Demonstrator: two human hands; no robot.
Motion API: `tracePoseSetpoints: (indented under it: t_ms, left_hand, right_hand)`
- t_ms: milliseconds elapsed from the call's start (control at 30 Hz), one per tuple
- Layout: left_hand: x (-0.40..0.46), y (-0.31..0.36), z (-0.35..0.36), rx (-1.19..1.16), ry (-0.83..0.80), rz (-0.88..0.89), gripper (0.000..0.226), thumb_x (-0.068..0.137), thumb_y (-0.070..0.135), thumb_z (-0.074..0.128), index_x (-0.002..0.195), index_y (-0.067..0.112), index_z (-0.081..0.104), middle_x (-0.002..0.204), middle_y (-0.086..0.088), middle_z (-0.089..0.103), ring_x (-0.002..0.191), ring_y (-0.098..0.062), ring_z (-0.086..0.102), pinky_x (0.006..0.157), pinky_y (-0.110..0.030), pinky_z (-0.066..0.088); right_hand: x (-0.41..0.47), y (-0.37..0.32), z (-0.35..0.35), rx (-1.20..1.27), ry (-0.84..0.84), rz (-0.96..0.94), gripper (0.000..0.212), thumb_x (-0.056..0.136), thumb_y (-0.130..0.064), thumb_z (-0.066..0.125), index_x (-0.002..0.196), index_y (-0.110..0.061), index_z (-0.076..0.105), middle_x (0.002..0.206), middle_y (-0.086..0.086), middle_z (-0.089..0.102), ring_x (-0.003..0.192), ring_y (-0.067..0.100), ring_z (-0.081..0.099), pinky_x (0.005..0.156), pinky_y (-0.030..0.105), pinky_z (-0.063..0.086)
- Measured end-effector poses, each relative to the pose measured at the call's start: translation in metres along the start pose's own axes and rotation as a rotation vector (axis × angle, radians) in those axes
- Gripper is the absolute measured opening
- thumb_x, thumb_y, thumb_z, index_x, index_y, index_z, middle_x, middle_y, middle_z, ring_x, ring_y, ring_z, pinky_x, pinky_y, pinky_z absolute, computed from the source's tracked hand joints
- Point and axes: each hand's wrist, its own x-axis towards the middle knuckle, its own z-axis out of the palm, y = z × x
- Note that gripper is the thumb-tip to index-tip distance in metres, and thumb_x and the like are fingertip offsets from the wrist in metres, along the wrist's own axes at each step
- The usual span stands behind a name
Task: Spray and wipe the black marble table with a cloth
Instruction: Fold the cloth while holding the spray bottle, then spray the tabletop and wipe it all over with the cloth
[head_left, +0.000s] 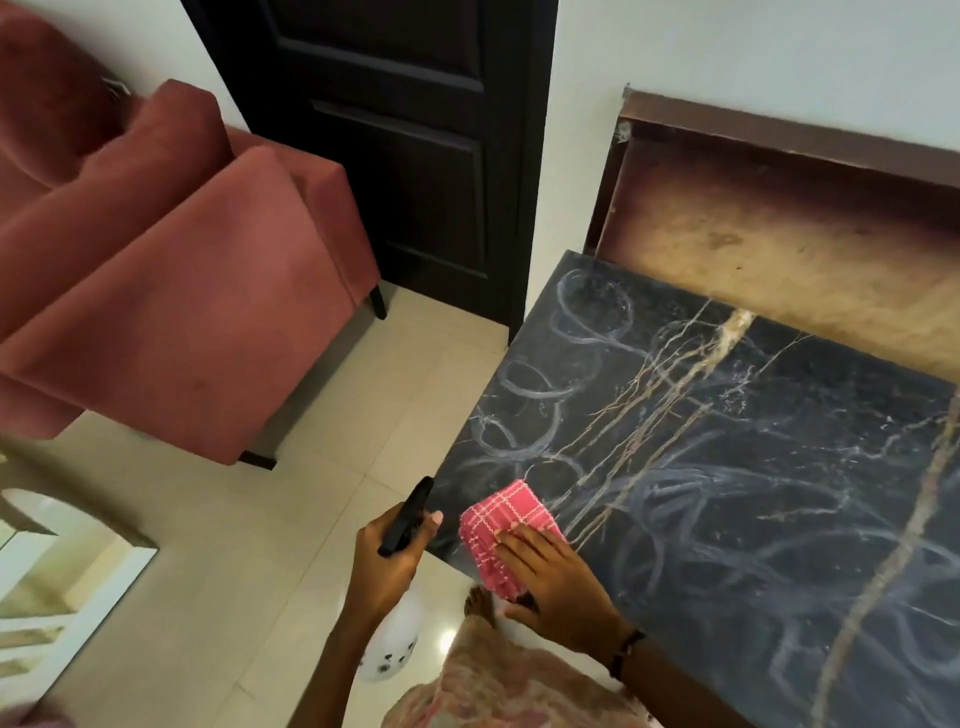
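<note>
The black marble table (727, 441) fills the right half of the head view, streaked with pale looping wipe marks and gold veins. A folded pink checked cloth (501, 525) lies on its near left corner. My right hand (550, 587) presses flat on the cloth, fingers spread over its near edge. My left hand (384, 556) is just off the table's left edge, wrapped around the black trigger head of a white spray bottle (395, 639) that hangs below the hand over the floor.
A red upholstered armchair (171, 291) stands on the cream tiled floor (332, 467) to the left. A dark door (415, 156) is behind it. A brown wooden board (779, 218) leans on the wall behind the table. A framed mirror (57, 587) sits lower left.
</note>
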Motion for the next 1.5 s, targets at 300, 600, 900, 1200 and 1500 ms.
tracePoseSetpoints:
  t_ms: [300,600,900,1200,1500]
  left_hand:
    - [0.015,-0.006,-0.021,-0.042,0.004,-0.002,0.015,0.075,0.037,0.067,0.081,0.05,0.064,0.067,-0.035,0.055,0.036,-0.019,0.033,0.037,-0.023,0.033]
    - [0.021,-0.017,-0.029,-0.01,-0.01,0.001,0.026,0.084,0.017,0.066,0.093,0.041,0.063,0.066,-0.03,0.052,0.04,-0.019,0.03,0.043,-0.028,0.031]
    - [0.028,-0.021,-0.037,0.01,0.006,0.007,0.012,0.083,0.02,0.067,0.092,0.026,0.068,0.054,-0.023,0.045,0.038,-0.014,0.03,0.04,-0.027,0.03]
    - [0.027,-0.03,-0.043,0.016,0.017,-0.038,0.014,0.083,0.015,0.067,0.084,0.001,0.065,0.056,-0.026,0.048,0.037,-0.014,0.032,0.043,-0.027,0.031]
    - [0.023,-0.033,-0.05,0.004,0.059,-0.031,0.018,0.078,0.03,0.069,0.076,0.012,0.066,0.065,-0.034,0.056,0.035,-0.016,0.037,0.038,-0.023,0.035]
  right_hand:
    - [0.051,0.005,-0.003,0.019,-0.201,0.092,0.063,0.096,-0.062,0.027,0.147,-0.027,0.033,0.158,0.001,0.028,0.146,0.028,0.023,0.114,0.06,0.023]
    - [0.075,-0.03,0.026,0.009,-0.205,-0.024,0.063,0.095,-0.065,0.024,0.149,-0.031,0.027,0.153,-0.002,0.036,0.146,0.026,0.022,0.117,0.06,0.014]
    - [0.084,0.017,0.017,-0.028,-0.144,0.016,0.062,0.096,-0.062,0.028,0.149,-0.029,0.028,0.157,0.0,0.028,0.147,0.025,0.019,0.116,0.054,0.018]
    - [0.1,-0.029,0.023,-0.025,-0.175,-0.147,0.058,0.096,-0.06,0.03,0.143,-0.028,0.038,0.15,-0.001,0.042,0.143,0.027,0.03,0.116,0.058,0.018]
    - [0.103,0.032,0.003,-0.08,-0.209,0.047,0.062,0.096,-0.06,0.026,0.148,-0.025,0.031,0.157,0.003,0.03,0.146,0.028,0.023,0.116,0.055,0.024]
